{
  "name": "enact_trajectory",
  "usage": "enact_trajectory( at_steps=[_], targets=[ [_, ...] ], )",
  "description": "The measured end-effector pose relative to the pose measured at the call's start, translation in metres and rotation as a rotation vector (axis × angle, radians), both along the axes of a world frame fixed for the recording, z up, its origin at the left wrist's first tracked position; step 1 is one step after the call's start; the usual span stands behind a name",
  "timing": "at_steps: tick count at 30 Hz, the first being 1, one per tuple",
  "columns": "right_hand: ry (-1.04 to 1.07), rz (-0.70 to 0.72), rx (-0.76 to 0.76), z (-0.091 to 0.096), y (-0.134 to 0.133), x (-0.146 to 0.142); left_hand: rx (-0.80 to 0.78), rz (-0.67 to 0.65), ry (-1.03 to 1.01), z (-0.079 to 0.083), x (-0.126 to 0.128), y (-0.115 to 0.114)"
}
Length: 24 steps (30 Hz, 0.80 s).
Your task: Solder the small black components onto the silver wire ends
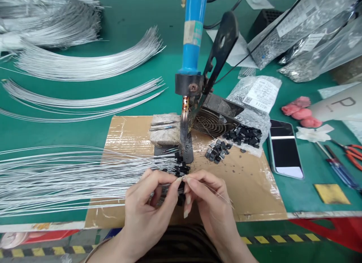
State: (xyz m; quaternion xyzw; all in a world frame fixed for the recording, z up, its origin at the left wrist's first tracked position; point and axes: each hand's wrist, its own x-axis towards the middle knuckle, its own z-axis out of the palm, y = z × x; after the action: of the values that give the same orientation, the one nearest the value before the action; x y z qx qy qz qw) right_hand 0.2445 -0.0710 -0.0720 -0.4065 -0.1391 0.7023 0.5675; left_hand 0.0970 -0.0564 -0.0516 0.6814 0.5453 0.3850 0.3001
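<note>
My left hand [151, 204] and my right hand [210, 197] meet fingertip to fingertip above the cardboard. Both are closed in a pinch. A thin pale wire [219, 195] runs out rightward from my right fingers. What my left thumb and forefinger hold is too small and covered to make out. Just behind and below the fingertips lie several small black connectors [181, 167] at the ends of long white wires [113, 180]. The tip of a blue-handled soldering iron [185, 116], clamped in a stand, points down just beyond my hands.
Loose black pieces [217, 150] lie on the cardboard [246, 195], near a plastic bag [254, 101] and a small fan [213, 120]. A phone [285, 150], pliers [353, 153] and a yellow sponge [332, 194] are right. Wire bundles [90, 63] lie back left.
</note>
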Motion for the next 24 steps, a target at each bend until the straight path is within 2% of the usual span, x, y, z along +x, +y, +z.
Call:
enact_trajectory(
  at_steps=[8,16,24],
  targets=[
    [0.044,-0.068,0.03,-0.003,-0.007,-0.01,-0.11,0.063,-0.08,-0.007,0.002,-0.008],
    [-0.251,-0.016,0.178,-0.004,-0.007,0.005,-0.261,0.06,-0.123,-0.002,-0.003,-0.007],
    [-0.323,-0.04,0.177,-0.003,-0.005,0.012,-0.345,0.059,-0.168,-0.003,-0.001,-0.008]
  ],
)
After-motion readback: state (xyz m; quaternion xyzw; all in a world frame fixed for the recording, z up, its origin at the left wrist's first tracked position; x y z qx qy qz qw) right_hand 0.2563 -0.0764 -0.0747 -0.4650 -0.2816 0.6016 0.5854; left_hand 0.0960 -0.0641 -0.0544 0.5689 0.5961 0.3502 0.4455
